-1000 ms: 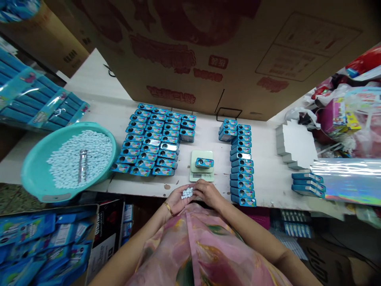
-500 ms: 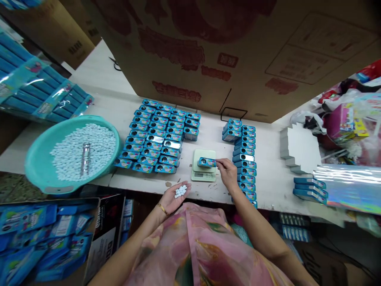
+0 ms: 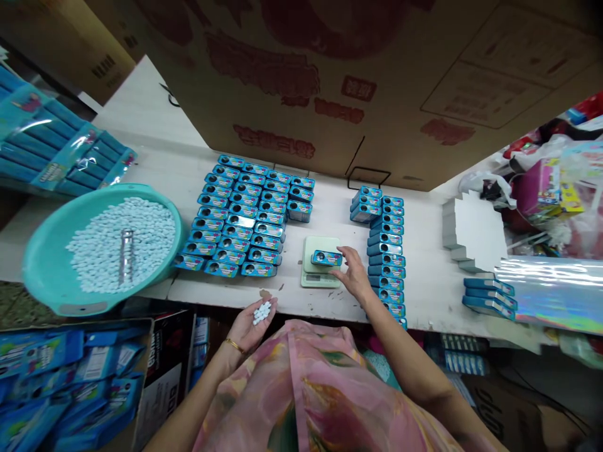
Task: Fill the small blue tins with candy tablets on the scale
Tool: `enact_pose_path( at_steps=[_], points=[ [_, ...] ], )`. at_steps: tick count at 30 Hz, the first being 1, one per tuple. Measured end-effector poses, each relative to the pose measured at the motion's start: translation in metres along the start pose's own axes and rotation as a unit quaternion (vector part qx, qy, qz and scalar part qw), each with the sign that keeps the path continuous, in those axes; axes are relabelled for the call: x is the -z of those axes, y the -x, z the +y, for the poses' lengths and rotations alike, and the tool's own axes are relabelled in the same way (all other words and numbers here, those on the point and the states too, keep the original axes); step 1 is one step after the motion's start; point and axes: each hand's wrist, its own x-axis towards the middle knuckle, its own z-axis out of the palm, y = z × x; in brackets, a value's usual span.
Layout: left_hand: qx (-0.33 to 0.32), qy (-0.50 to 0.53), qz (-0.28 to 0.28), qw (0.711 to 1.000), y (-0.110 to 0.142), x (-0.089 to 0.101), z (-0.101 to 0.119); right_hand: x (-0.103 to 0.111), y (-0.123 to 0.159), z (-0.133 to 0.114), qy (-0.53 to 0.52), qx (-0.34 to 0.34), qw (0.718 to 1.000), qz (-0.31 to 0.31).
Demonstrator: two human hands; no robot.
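My left hand (image 3: 250, 324) is palm up near the table's front edge, cupped under a small heap of pale candies (image 3: 262, 312). A light green digital scale (image 3: 321, 282) stands before me with a small blue tin (image 3: 326, 258) on its plate; the tin has a dark round opening at one end. My right hand (image 3: 354, 274) is at the tin's right end, thumb and forefinger spread apart, the forefinger by its upper corner and the thumb lower on the scale. Whether the fingertips touch the tin is hard to see.
At left, a turquoise basin (image 3: 40, 263) holds many pale candies and a clear cylinder (image 3: 126, 254). Rows of blue tins (image 3: 240, 221) stand left of the scale, another column (image 3: 386, 251) at right. A large carton (image 3: 282, 94) closes off the back; white card sheets (image 3: 475, 232) lie at right.
My right hand has left the candies in my left palm and reached the tin, its fingers now wider apart. My left hand has moved away to the left with the candies.
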Motion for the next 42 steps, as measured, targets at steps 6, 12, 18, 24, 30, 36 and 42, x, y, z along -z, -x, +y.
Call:
enact_pose_path(
  at_steps=[6, 12, 18, 24, 30, 36, 42],
  points=[
    [-0.009, -0.004, 0.009, 1.0, 0.004, 0.003, 0.005, -0.004, -0.024, -0.011, 0.047, 0.048, 0.998, -0.018],
    [-0.029, -0.002, 0.042, 0.999, 0.013, 0.007, 0.009, -0.029, -0.089, -0.036, 0.049, 0.083, 0.995, 0.018],
    [-0.004, -0.035, 0.034, 0.999, 0.017, 0.01, 0.01, -0.064, -0.121, -0.024, 0.086, 0.075, 0.993, 0.026],
    [0.015, -0.175, -0.035, 0.984, -0.001, -0.012, 0.0, -0.002, -0.111, 0.038, 0.226, -0.006, 0.964, 0.141],
    [-0.085, -0.317, -0.03, 0.944, -0.044, -0.077, -0.021, 0.042, -0.127, 0.088, 0.253, 0.004, 0.958, 0.131],
    [-0.143, -0.384, -0.016, 0.912, -0.088, -0.113, -0.03, 0.058, -0.101, 0.077, 0.255, 0.073, 0.961, 0.075],
    [-0.129, -0.405, -0.044, 0.904, -0.096, -0.126, -0.054, 0.055, -0.038, 0.013, 0.317, 0.133, 0.937, -0.059]
  ],
)
